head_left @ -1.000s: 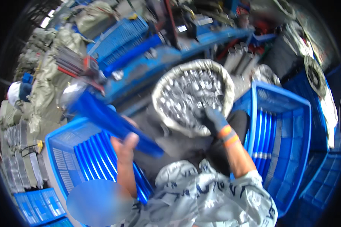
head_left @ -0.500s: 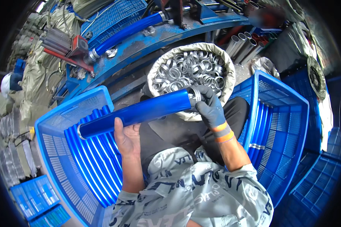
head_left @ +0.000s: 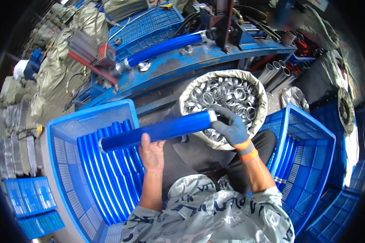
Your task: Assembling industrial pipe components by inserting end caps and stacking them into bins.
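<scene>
I hold a shiny blue metal tube (head_left: 158, 131) slanting across my lap, its right end higher. My bare left hand (head_left: 152, 156) holds it from below near the middle, thumb on the near side, some fingers hidden behind it. My right hand (head_left: 230, 126), in a dark glove with an orange cuff, closes round the right end at a silver metal ring (head_left: 212, 115). Another silver band (head_left: 101, 145) circles the left end. Just beyond my right hand stands a round container lined with pale cloth (head_left: 184, 97), full of loose metal rings (head_left: 225, 95).
On my left a blue crate (head_left: 63, 162) holds several blue tubes (head_left: 105, 182); another blue crate (head_left: 312, 178) with tubes stands at right. Ahead, a blue workbench (head_left: 166, 60) carries a clamped blue tube (head_left: 166, 48). Bare metal pipes (head_left: 276, 73) stand at back right.
The ring at the right end now sits closer against the tube. Both hands keep their hold. The whole view has shifted, with the scene lower and further right.
</scene>
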Tool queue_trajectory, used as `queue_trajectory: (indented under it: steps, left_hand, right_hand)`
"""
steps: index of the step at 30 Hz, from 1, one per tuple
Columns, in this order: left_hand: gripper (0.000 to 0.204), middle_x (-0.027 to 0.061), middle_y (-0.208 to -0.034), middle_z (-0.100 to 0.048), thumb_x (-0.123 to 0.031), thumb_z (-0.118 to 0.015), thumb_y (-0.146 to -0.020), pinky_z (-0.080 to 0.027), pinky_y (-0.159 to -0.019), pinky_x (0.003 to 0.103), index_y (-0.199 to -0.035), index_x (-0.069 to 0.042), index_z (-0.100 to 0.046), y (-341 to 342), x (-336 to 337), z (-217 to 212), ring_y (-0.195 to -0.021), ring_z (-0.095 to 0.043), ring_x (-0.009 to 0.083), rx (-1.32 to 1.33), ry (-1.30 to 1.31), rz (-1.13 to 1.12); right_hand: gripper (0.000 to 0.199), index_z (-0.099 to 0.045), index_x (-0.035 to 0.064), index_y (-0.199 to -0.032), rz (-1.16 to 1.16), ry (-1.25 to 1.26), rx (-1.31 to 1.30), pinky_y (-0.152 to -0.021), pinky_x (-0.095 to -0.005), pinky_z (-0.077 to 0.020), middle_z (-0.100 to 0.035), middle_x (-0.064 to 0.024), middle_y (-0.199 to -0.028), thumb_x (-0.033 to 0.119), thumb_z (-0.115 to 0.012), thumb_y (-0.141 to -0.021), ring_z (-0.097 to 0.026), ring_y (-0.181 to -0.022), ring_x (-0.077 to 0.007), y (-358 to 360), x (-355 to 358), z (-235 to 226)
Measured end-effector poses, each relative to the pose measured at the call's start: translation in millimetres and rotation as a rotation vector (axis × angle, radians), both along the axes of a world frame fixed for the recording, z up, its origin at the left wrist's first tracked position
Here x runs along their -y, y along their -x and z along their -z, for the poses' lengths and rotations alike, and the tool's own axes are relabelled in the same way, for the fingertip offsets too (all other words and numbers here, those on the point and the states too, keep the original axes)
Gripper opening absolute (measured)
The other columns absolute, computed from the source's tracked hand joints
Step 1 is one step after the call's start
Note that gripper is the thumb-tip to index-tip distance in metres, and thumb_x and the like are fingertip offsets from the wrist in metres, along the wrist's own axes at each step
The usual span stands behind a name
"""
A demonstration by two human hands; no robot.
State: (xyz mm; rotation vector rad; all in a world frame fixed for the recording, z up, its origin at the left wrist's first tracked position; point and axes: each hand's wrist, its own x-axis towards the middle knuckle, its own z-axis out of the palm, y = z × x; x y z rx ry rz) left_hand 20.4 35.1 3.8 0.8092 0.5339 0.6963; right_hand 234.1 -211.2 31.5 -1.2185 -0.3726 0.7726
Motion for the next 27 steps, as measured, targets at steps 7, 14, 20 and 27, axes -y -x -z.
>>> queue_trajectory:
  steps: [7,14,20,27]
  left_hand:
    - [0.079,0.0135,-0.167,-0.061,-0.060,-0.071,-0.113,-0.050,-0.130,0.048,-0.167,-0.006,-0.053,-4,-49,-5,-0.153,-0.060,0.0285,0.067,0.229,-0.041]
    - [0.070,0.0155,-0.162,-0.065,-0.051,-0.072,-0.116,-0.052,-0.128,0.048,-0.164,-0.004,-0.056,-16,-93,0,-0.153,-0.061,0.0292,0.055,0.190,-0.061]
    - [0.052,0.0159,-0.155,-0.069,-0.033,-0.072,-0.119,-0.055,-0.123,0.058,-0.160,-0.005,-0.057,-96,-111,10,-0.150,-0.064,0.0368,0.018,0.203,-0.060]
    - [0.064,0.0114,-0.156,-0.067,-0.035,-0.085,-0.111,-0.054,-0.123,0.059,-0.161,-0.008,-0.055,-338,-158,-5,-0.149,-0.065,0.0337,0.030,0.141,-0.013]
  right_hand:
    - [0.057,-0.060,-0.0056,-0.165,0.012,0.021,0.399,-0.130,-0.0347,-0.0448,-0.066,-0.0149,-0.165,0.022,-0.071,-0.117,-0.060,-0.152,-0.0202,-129,-119,-2]
    - [0.057,-0.064,0.0140,-0.163,0.256,0.572,1.483,-0.131,-0.0573,-0.0412,-0.066,-0.0172,-0.164,0.025,-0.074,-0.108,-0.058,-0.155,-0.0411,-245,-312,10]
    - [0.048,-0.068,0.0171,-0.143,0.272,0.602,1.832,-0.120,-0.0620,-0.0492,-0.076,-0.0153,-0.133,0.018,-0.078,-0.096,-0.069,-0.134,-0.0437,-317,-359,-38]
    - [0.074,-0.054,0.0029,-0.167,0.307,-0.064,1.308,-0.099,-0.0407,-0.0659,-0.076,-0.0179,-0.141,0.001,-0.074,-0.097,-0.079,-0.117,-0.0266,-261,-206,-240]
